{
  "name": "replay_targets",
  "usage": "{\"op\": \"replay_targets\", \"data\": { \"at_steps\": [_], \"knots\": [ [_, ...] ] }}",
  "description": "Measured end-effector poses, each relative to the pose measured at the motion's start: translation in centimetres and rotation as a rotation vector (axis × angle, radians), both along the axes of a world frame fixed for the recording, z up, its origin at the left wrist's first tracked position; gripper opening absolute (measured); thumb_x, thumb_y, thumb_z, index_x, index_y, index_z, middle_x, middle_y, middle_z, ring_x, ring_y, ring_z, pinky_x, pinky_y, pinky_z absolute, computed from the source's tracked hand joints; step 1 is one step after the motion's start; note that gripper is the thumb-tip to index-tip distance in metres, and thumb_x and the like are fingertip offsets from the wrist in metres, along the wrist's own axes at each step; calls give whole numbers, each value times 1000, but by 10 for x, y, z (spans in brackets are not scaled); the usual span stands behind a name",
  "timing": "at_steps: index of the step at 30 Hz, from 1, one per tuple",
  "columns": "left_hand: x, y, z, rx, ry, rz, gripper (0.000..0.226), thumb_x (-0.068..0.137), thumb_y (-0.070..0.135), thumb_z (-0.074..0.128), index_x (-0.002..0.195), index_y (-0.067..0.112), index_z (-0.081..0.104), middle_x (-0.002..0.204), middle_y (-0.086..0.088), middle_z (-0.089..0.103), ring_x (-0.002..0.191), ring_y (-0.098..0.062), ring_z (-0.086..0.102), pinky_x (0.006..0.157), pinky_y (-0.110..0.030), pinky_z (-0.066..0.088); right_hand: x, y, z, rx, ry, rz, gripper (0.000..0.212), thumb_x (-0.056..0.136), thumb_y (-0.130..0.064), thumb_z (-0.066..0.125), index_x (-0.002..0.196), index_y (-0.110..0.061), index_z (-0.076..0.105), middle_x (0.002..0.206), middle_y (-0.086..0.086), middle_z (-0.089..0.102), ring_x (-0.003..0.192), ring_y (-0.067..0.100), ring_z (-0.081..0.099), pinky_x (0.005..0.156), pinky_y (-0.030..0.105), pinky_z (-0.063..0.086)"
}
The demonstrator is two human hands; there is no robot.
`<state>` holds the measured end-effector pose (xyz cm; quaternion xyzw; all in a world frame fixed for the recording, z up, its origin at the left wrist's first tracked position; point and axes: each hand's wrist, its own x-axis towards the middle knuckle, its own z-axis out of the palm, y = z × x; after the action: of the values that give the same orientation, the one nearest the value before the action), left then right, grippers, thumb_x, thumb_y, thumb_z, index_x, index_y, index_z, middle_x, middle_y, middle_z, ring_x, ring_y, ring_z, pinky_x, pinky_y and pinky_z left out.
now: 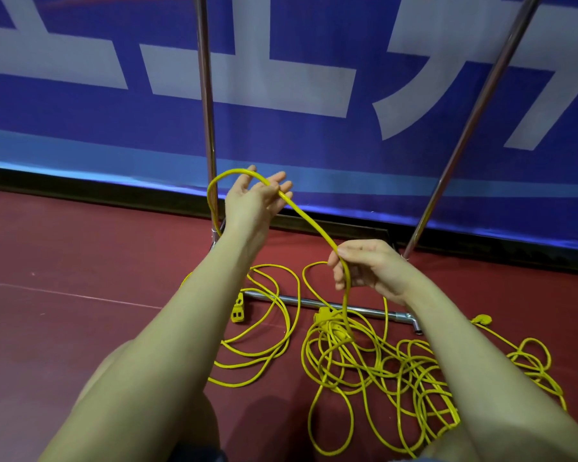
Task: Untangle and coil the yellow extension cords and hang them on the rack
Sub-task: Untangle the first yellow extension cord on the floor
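Yellow extension cords (364,365) lie in a tangled heap on the red floor in front of me. One strand (309,220) rises from the heap and runs between my hands. My right hand (367,268) pinches this strand between thumb and fingers. My left hand (256,195) is raised higher, palm up with fingers spread, and the cord loops over its fingers and drops behind my forearm. A yellow socket end (237,310) lies on the floor by my left forearm; another plug (481,319) lies at the right. The chrome rack's two uprights (206,95) stand behind.
The rack's base bar (374,311) lies on the floor under the cords, with a second upright (474,108) leaning at the right. A blue banner wall (314,128) with white letters closes off the back. My knees show at the bottom edge.
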<state>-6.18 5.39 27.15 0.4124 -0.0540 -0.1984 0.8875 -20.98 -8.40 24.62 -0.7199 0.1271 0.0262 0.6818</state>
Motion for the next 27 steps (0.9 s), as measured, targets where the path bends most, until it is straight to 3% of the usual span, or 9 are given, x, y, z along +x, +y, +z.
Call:
{"op": "replay_targets", "data": {
  "at_steps": [2, 5, 8, 13, 19, 23, 27],
  "knots": [
    [-1, -4, -4, -30, 60, -29, 52, 92, -10, 47, 139, -3, 27, 100, -21, 62, 82, -27, 68, 71, -33, 59, 0, 1, 1, -31, -8, -21, 23, 95, -11, 46, 81, -3, 63, 60, 5, 64, 53, 17, 62, 59, 25, 52],
    [-15, -10, -3, 28, 55, -202, 32, 89, -8, 54, 115, 1, 38, 99, -19, 60, 70, -22, 70, 66, -32, 60, 1, 3, 1, -45, -27, -92, 22, 95, -12, 48, 82, -4, 64, 60, 4, 65, 51, 15, 63, 56, 22, 53],
    [-36, -17, -4, 193, -58, -307, 44, 86, -9, 58, 122, 2, 35, 87, -15, 65, 66, -17, 70, 68, -31, 58, 2, 2, 3, -23, -26, -108, 22, 95, -13, 49, 84, -5, 65, 62, 5, 67, 54, 15, 66, 58, 23, 54],
    [-33, -19, -1, 133, -2, -222, 38, 89, -15, 47, 119, 5, 35, 88, -18, 65, 64, -20, 70, 66, -31, 58, 5, 9, 6, 103, -43, -76, 26, 96, -19, 45, 84, -4, 64, 66, 8, 68, 59, 21, 68, 61, 27, 55],
    [-17, -12, 6, -19, 61, -64, 43, 90, -15, 45, 126, 8, 36, 93, -18, 63, 74, -27, 68, 69, -33, 58, 4, 2, 6, 64, 97, 0, 42, 82, -42, 50, 71, -4, 62, 57, 10, 60, 52, 26, 63, 57, 28, 53],
    [4, -5, -2, -66, 120, 84, 49, 92, -13, 46, 134, 7, 31, 103, -21, 61, 79, -27, 67, 67, -31, 58, -1, 0, -4, -62, 200, 42, 36, 91, -31, 50, 73, -3, 62, 55, 8, 59, 47, 21, 58, 48, 21, 47],
    [9, -4, -8, -27, 142, -7, 48, 90, -12, 50, 132, -2, 29, 101, -20, 61, 80, -27, 69, 68, -35, 59, -4, -1, -9, -143, 159, -6, 31, 96, -21, 48, 74, -6, 63, 53, 3, 60, 43, 15, 56, 44, 17, 42]
  ]
}}
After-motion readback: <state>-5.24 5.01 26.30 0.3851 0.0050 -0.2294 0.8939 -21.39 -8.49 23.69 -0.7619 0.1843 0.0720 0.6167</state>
